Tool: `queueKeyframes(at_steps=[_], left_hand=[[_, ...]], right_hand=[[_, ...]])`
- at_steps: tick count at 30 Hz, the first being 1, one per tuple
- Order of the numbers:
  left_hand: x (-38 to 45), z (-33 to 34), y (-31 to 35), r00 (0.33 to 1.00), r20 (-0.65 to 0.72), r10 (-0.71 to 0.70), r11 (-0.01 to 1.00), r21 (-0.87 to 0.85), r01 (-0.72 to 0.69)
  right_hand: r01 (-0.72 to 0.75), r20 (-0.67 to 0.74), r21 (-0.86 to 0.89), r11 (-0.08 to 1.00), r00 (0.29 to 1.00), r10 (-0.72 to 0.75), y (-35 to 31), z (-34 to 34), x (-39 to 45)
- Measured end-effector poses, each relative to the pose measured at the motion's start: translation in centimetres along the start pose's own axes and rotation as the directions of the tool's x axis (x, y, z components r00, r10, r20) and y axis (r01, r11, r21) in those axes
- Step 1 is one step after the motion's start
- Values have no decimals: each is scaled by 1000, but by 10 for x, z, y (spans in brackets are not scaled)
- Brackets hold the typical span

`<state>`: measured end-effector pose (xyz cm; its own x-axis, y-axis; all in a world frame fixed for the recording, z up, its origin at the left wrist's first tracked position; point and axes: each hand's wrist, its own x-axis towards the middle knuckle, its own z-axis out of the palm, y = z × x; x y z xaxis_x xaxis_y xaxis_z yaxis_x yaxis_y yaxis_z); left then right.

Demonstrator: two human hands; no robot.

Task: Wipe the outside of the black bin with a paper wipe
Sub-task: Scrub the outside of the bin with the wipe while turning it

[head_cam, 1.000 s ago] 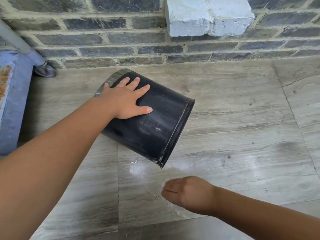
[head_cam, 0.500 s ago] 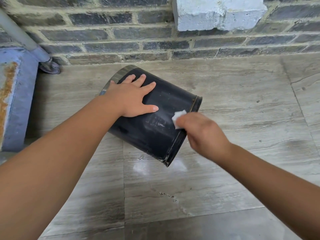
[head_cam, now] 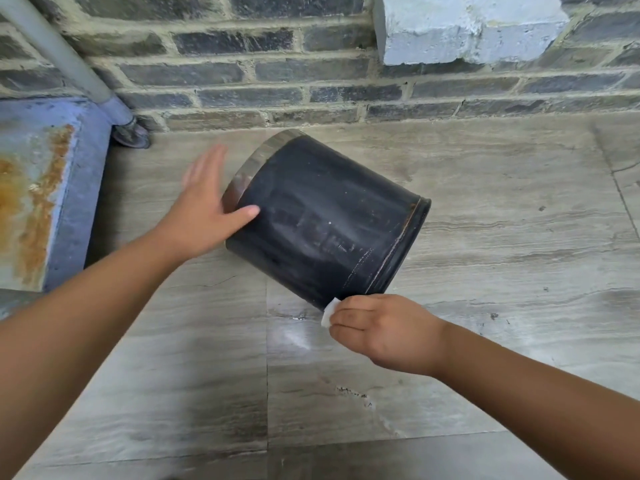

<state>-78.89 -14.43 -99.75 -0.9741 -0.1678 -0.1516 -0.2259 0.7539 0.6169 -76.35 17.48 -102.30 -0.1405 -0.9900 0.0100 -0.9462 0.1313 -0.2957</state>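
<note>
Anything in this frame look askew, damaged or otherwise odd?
The round black bin lies tipped on its side on the grey tiled floor, with pale scuffs and smears on its wall. Orange rust stains the blue-painted ledge at left. The right hand holds a small white paper wipe against the bin's lower edge.

Round black bin with dull sheen (head_cam: 322,223): black wall with pale grey smears; silver metal band at the rim, just beyond the left hand's (head_cam: 201,216) fingertips. Small white paper wipe (head_cam: 329,308): plain white, poking out past the right hand's (head_cam: 384,330) fingers. Grey-brown streaked stone floor tiles (head_cam: 485,209): wavy veining. Dark grey brick wall (head_cam: 277,67): pale mortar lines. Blue-painted metal box (head_cam: 41,188): orange rust patches.
</note>
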Motion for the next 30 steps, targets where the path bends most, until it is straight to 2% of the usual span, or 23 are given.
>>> queueKeyframes(at_steps=[1,2,3,4,6,8,10,11,12,13,17,21,25,27,30], left_hand=[[-11,0,-11,987,41,-155,981,-112,158],[-20,2,-19,961,135,-243,937,-225,268],[-27,6,-24,941,227,-251,897,-311,314],[-30,10,-30,939,264,-222,888,-342,306],[-29,15,-35,952,227,-205,903,-331,274],[-28,19,-39,953,167,-252,900,-321,295],[-30,21,-40,947,157,-279,872,-371,319],[-30,21,-37,948,175,-267,842,-436,317],[-31,20,-31,949,194,-249,806,-502,314],[-30,20,-22,951,203,-234,763,-568,309],[-21,14,6,946,205,-252,609,-726,320],[-16,-5,19,901,244,-358,504,-763,406],[-17,-23,20,837,331,-436,461,-717,523],[-16,-28,21,818,348,-459,437,-713,549],[-11,-35,20,779,386,-494,388,-704,595]], right_hand=[[-8,-25,4,1000,1000,8,1,-2,0],[-14,-57,12,1000,998,15,2,-4,0],[-26,-91,32,999,995,29,1,-6,0],[-42,-130,83,996,990,53,0,-9,0],[-94,-230,223,970,962,146,1,-17,1],[-223,-370,284,932,872,321,13,-30,3],[-423,-460,320,848,713,530,33,-47,5],[-511,-461,348,786,637,618,43,-56,7],[-575,-434,362,734,593,678,52,-63,9],[-612,-396,349,710,590,704,59,-68,11],[-570,-347,205,795,717,604,70,-78,18],[-510,-400,182,841,742,537,67,-88,15],[-313,-384,72,947,867,316,48,-81,5],[-195,-379,39,980,905,194,38,-69,0],[-92,-329,-15,996,941,82,25,-49,-7]])
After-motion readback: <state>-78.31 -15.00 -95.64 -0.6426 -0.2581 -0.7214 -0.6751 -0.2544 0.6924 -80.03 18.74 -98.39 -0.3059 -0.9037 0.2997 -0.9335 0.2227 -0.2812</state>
